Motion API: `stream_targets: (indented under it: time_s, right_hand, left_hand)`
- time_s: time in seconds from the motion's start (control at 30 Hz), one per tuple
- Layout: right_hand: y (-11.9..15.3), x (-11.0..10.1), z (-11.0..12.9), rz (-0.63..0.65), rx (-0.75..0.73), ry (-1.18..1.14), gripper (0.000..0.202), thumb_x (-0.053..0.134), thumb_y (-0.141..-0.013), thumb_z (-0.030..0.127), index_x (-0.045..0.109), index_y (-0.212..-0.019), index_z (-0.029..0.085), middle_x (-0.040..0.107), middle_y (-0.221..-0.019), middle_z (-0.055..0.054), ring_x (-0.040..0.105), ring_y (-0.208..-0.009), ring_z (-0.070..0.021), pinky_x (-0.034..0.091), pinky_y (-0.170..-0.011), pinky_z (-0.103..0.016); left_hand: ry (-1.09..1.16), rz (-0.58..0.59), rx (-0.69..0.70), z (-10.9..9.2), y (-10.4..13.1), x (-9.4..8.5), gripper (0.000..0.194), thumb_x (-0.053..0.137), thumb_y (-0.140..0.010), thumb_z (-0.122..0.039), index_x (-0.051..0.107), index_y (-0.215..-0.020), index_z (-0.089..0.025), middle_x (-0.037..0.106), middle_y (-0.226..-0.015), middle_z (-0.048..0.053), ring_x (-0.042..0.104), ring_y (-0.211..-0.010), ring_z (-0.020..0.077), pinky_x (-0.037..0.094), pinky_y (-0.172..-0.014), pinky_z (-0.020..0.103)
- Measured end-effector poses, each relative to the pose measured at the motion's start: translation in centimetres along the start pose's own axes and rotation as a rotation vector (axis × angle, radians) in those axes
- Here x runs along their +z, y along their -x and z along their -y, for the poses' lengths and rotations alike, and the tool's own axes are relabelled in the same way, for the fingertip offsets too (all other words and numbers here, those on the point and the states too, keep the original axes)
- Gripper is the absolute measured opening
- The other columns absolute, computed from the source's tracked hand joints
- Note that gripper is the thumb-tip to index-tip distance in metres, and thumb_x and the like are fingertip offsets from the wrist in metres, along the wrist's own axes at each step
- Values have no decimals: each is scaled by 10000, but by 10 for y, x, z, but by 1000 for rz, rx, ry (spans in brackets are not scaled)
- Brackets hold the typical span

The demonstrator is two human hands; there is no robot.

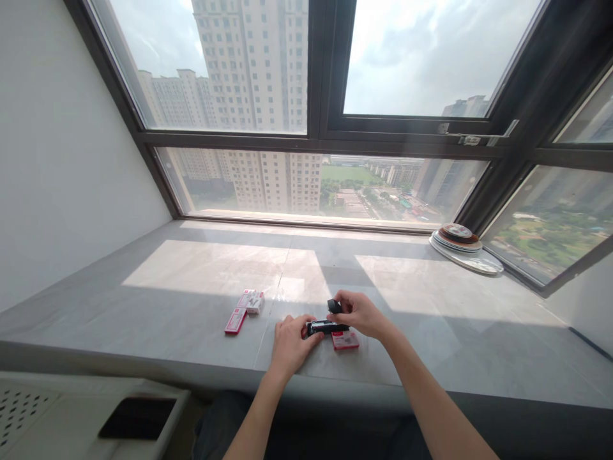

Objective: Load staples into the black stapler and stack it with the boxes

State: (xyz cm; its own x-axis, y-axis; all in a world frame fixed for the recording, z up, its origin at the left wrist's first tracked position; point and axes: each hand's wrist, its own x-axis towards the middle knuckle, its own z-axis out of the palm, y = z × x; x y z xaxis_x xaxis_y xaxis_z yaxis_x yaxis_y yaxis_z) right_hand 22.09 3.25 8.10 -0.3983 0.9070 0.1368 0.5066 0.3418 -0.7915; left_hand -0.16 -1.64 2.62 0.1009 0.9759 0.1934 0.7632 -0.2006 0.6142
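Black stapler [325,328]: rests on the grey windowsill [182,310], body lying crosswise before the person, a silvery strip showing along it and a black upper part [334,306] raised over its right half
Left hand [293,342]: palm down at the stapler's left end, fingers bent over the far side, thumb stretched along the near side
Left grip: clasped about the stapler's left end
Right hand [358,312]: above the stapler's right end, back of the hand up, wrist bent inward, fingers curled
Right grip: pinching the raised upper part between thumb and fingers
Forearms [426,393]: both slant up and inward to the stapler
Red box [345,341]: flat, just on the near side of the stapler's right end; whether they touch, I cannot tell
Small red-and-white boxes [235,321]: clustered left of the stapler, well apart from it
Stacked round pieces [457,237]: far off to the stapler's right, beside the window [325,140]
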Motion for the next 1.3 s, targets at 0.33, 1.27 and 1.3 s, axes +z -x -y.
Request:
stream_targets:
  time_s: [0.33, 1.27, 1.3]
  right_hand:
    - [-8, 12, 7, 188, -88, 259, 229, 646, -859, 330, 739, -1039, 223, 628, -664, 24, 510, -607, -128, 284, -587, -251]
    - [57, 50, -36, -178, 299, -418, 688, 487, -897, 737, 631, -1323, 217, 525, -582, 40, 392, -385, -99, 340, -353, -223]
    - [57, 52, -35, -187, 304, -417, 691, 494, -894, 737, 630, -1330, 218, 544, -594, 34, 391, -385, -97, 340, -352, -223]
  left_hand:
    - [-48, -26, 41, -7, 7, -3, 243, 570, -908, -331, 638, -1135, -278, 632, -810, 19, 574, -907, 251, 366, -845, 365]
    - [172, 362, 221, -11, 0, -19, 933, 788, -715, -306, 368, -1536, -441, 617, -1360, -9, 520, -1228, 258, 356, -1117, 395]
    - [180, 357, 216, -12, 2, -19, 928, 797, -716, -315, 375, -1533, -442, 614, -1362, -6, 519, -1231, 259, 356, -1118, 397]
